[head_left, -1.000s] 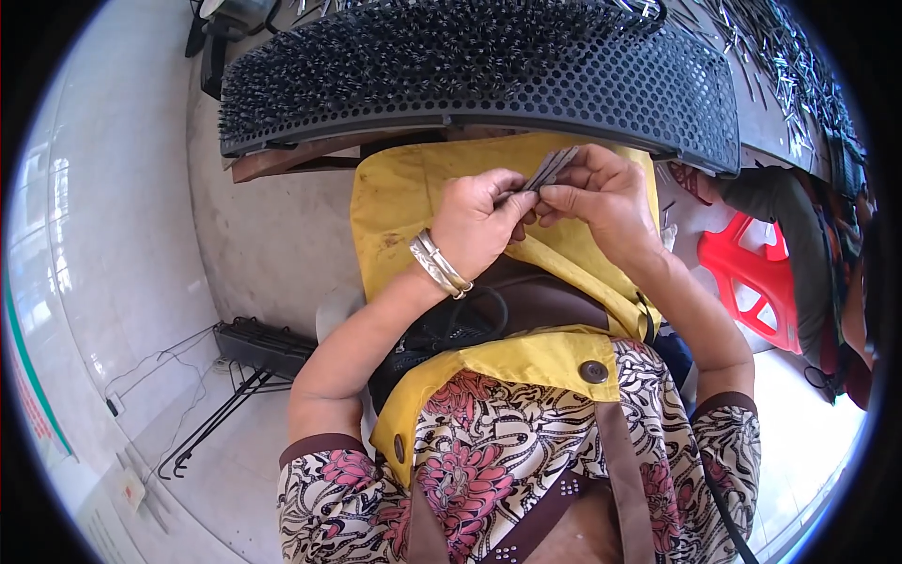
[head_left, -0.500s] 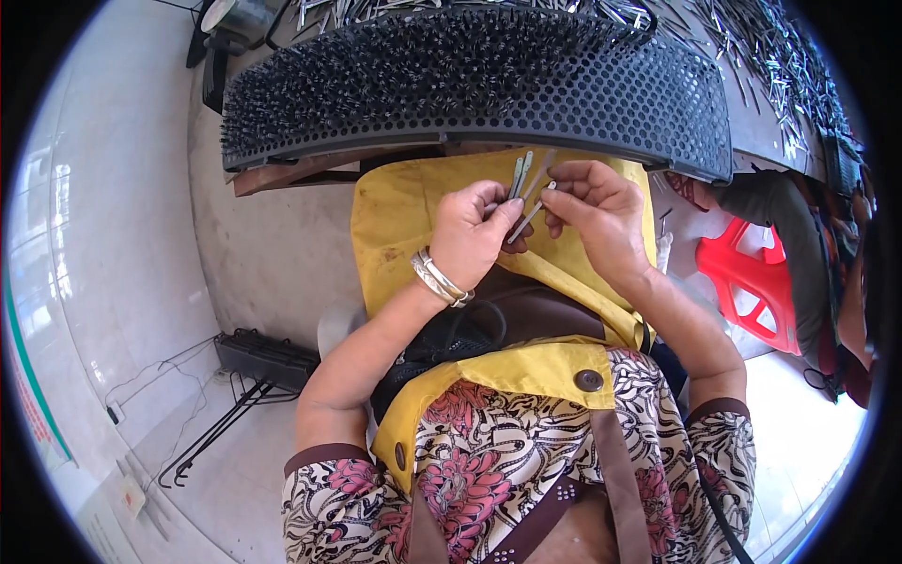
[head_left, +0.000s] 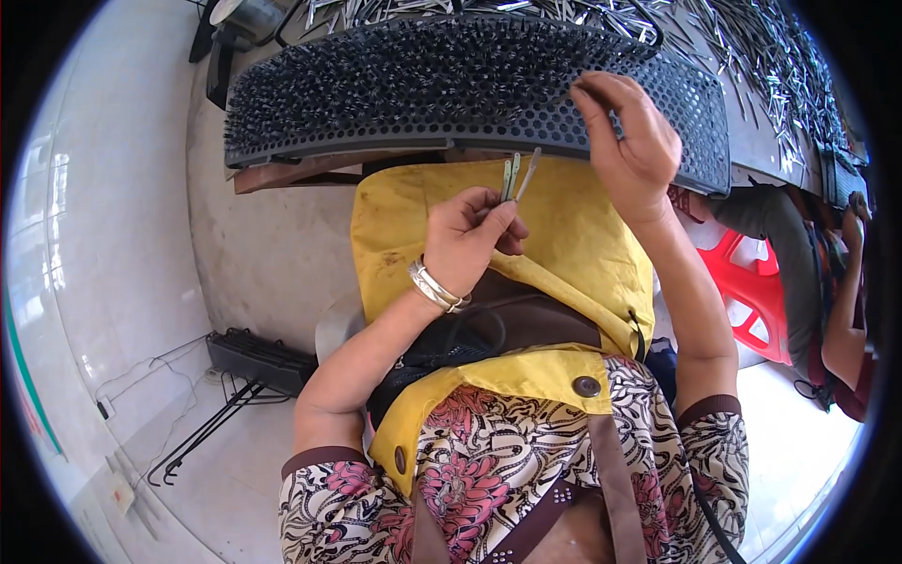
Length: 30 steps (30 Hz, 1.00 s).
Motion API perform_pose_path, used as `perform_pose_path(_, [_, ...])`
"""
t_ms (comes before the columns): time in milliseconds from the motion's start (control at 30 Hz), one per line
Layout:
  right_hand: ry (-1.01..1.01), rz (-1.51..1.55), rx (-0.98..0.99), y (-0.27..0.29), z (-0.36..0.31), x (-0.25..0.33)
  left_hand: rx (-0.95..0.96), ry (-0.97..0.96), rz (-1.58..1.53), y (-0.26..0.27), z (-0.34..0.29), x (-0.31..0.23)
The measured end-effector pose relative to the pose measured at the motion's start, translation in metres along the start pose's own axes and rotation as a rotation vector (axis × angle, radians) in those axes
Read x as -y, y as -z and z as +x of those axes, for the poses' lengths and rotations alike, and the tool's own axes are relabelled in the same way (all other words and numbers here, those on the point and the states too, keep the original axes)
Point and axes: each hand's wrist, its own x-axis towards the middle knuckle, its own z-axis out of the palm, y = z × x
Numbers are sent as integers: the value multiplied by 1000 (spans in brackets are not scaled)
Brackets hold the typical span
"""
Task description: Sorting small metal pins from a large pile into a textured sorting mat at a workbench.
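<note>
My left hand (head_left: 470,235) is closed around a few thin, flat metal strips (head_left: 510,177), whose ends stick up above the thumb and fingers, one angled apart from the others. Over the front right part of a black perforated tray (head_left: 648,122), my right hand (head_left: 634,141) has its thumb and forefinger pinched together. What lies between those fingertips, if anything, is too small to make out. Dark upright pieces (head_left: 395,80) fill the tray's holes densely on the left and middle; bare holes show toward the right.
Piles of loose metal strips (head_left: 780,70) cover the table behind and right of the tray. A yellow apron (head_left: 404,216) spreads over my lap. To the right are a red plastic stool (head_left: 752,291) and another person's arm (head_left: 846,291). A black rack (head_left: 258,362) lies on the floor at left.
My right hand has moved up and away from the left hand to the tray; before, it pinched a metal strip beside the left hand. The left hand still holds its strips, nearly in place.
</note>
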Motion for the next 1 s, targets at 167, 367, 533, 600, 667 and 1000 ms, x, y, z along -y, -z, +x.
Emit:
perform_pose_path(167, [153,7,51,-11,2,-8,4,20,28,2,1,-1])
perform_pose_path(367, [270,28,96,-15,5,-11,8,17,16,4,2,-1])
perform_pose_path(533, [258,-156,307,-18,-3,-7,21,18,14,4,3,-1])
perform_pose_path(600, [254,-174,309,-14,-5,-5,24,21,15,3,3,-2])
perform_pose_path(667, [173,-36,142,-10,-8,-1,21,9,15,3,2,-3])
perform_pose_path(1000, [-826,545,464,12,-17,38,99,-21,-31,-2,-1,-10])
